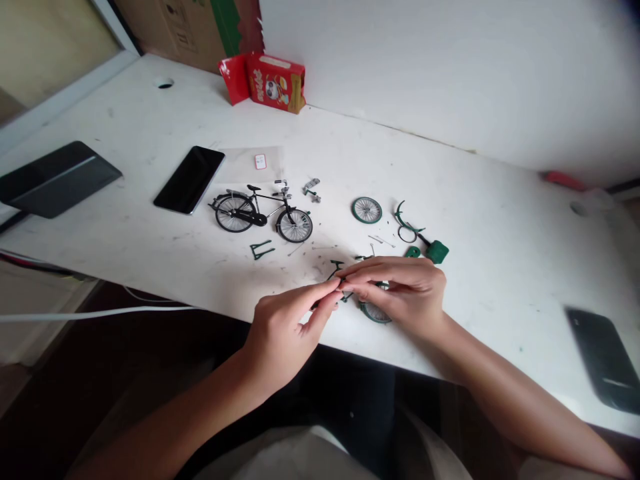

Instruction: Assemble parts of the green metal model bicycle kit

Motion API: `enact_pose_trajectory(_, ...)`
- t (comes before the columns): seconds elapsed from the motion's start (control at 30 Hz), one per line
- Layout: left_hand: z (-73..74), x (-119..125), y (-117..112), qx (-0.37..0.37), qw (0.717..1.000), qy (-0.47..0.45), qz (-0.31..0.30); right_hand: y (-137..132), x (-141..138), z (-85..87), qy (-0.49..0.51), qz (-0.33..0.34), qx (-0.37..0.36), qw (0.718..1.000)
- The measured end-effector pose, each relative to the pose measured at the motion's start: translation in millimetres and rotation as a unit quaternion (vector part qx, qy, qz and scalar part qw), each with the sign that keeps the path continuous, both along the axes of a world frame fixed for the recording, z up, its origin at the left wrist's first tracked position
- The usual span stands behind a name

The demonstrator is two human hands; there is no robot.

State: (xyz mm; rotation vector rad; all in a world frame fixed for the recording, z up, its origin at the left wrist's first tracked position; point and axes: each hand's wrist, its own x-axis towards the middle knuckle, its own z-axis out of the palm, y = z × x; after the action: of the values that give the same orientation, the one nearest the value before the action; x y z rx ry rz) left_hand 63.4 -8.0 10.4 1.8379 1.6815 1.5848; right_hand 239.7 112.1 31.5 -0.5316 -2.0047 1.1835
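Note:
Near the table's front edge, a partly built green model bicycle (376, 312) shows behind and below my fingers, with its front wheel and saddle visible. My left hand (295, 327) pinches thumb and forefinger at the frame, below the saddle. My right hand (405, 290) meets it there from the right, its fingers closed together over the handlebar side. Fingertips of both hands touch around a small dark part of the bicycle, mostly hidden. Beyond the hands stands a finished black model bicycle (260, 212). A loose green-rimmed wheel (367, 210) lies farther right.
Green mudguard pieces (407, 220), a green block-shaped part (437, 251), a green fork-like part (262, 249) and several thin rods lie around. A phone (190, 180), a clear bag (245, 163), a red box (276, 83) and dark flat objects (605, 360) occupy the white table.

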Motion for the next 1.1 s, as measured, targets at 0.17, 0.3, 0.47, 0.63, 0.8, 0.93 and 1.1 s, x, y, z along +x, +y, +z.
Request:
enact_pose_trajectory(0.17, -0.1, -2.3, 0.2, 0.072, 0.992, 0.100, 0.006, -4.6, -0.8, 2.9, 0.014, -0.009, -0.034, 0.999)
enact_pose_trajectory(0.3, -4.3, -4.1, -3.8, 0.081, 0.988, 0.130, -0.012, -3.4, -0.5, 1.9, 0.029, 0.013, -0.079, 0.996)
enact_pose_trajectory(0.47, -6.2, -3.6, -6.1, 0.085, 0.989, 0.120, -0.016, 0.6, 0.8, -0.3, 0.044, 0.038, -0.109, 0.992)
enact_pose_trajectory(0.63, -3.4, -2.1, -5.1, 0.081, 0.991, 0.104, -0.017, 1.5, 1.2, -0.9, 0.058, 0.052, -0.132, 0.988)
enact_pose_trajectory(0.8, -1.4, -1.0, -5.0, 0.080, 0.992, 0.100, -0.012, 1.6, 1.3, -0.8, 0.062, 0.059, -0.129, 0.988)
enact_pose_trajectory(0.93, -2.6, -2.3, -7.6, 0.089, 0.989, 0.114, -0.026, 1.2, 0.9, 1.9, 0.050, 0.050, -0.117, 0.991)
enact_pose_trajectory(1.1, -4.9, -2.9, -10.8, 0.110, 0.982, 0.149, -0.040, 0.6, 0.2, 7.4, 0.048, 0.054, -0.105, 0.992)
